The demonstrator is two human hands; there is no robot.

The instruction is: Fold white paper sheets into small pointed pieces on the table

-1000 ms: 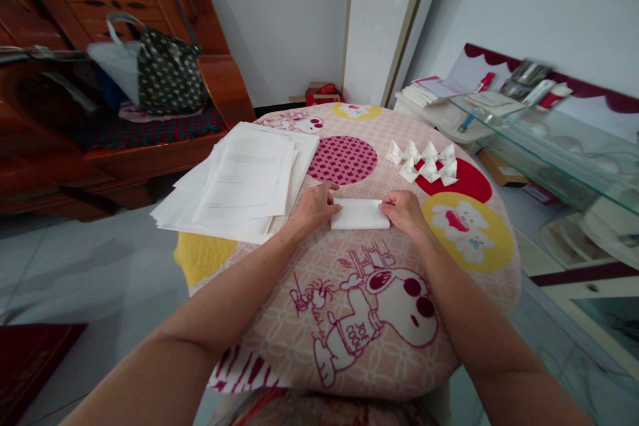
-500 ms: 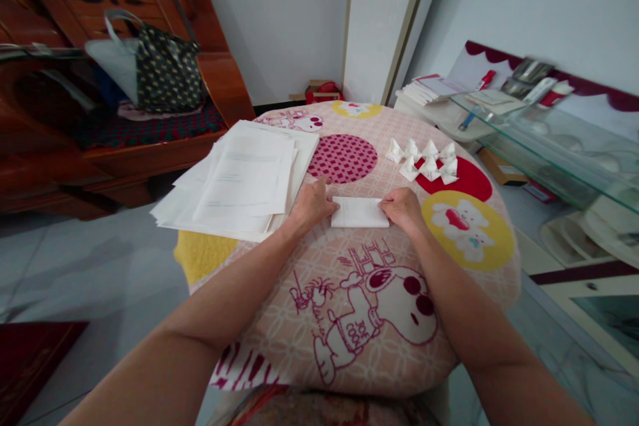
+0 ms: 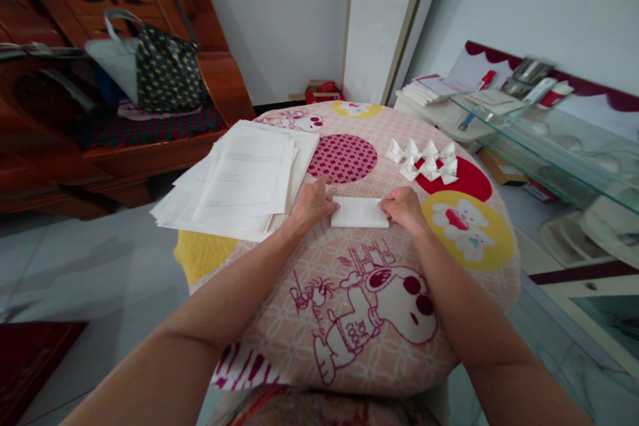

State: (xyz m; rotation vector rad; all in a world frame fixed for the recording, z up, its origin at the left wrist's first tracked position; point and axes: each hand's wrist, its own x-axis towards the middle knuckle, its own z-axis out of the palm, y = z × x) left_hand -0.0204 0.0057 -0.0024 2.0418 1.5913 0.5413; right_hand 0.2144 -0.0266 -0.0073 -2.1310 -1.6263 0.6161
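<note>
Pink patterned tablecloth [image 3: 294, 279] over the table [image 3: 384, 130], near edge right by my lap [image 3: 309, 406]. Closest embroidery, b/w my forearms: Snoopy figure [image 3: 409, 309] in dark shades, lying sideways, shirt reads "JOE COOL".

Just past it, a folded white paper [image 3: 358, 214] lies flat on the cloth, a wide rectangle w/ faint print. L hand [image 3: 313, 205] is at its left short edge, thumb on or by the rim, fingers partly curled; can't tell if it's a real grip. R hand [image 3: 403, 208] pinches the right short edge b/w thumb & index.

Yellow bear circle [image 3: 472, 256] is on the cloth to the R of my wrist. Loose pile of printed sheets [image 3: 244, 180] to the L, fanned unevenly, near L hand. Beyond R hand, two rows of small pointed origami pieces [image 3: 430, 148], some on a red circle [image 3: 474, 180]. Magenta checked circle [image 3: 344, 158] sits b/w pile & origami.

Off to the R, glass shelf [image 3: 554, 146] w/ small stuff, incl. a red marker [image 3: 485, 80] & metal bowls [image 3: 532, 70] (blurry). L side: carved wooden bench [image 3: 224, 90] holding a dark patterned tote bag [image 3: 167, 73] on a plaid cushion [image 3: 164, 132]. Farthest: red item [image 3: 325, 92] on the floor by a pale wall [image 3: 274, 20], next to a white panel [image 3: 377, 20].
</note>
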